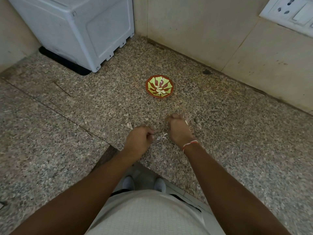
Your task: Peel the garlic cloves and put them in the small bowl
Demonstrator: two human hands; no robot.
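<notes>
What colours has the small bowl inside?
Small round bowl: red-brown with yellow-green petal pattern; head view.

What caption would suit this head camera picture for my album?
Both hands, left and right, work garlic over the speckled counter, peeled cloves already in the small bowl.

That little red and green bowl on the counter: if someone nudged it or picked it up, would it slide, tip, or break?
The small bowl looks shallow and wide, so it probably would not tip easily. Its glossy surface on the polished granite counter suggests that a push would make it slide. It holds only a few peeled garlic cloves, so it is likely light to lift.
</notes>
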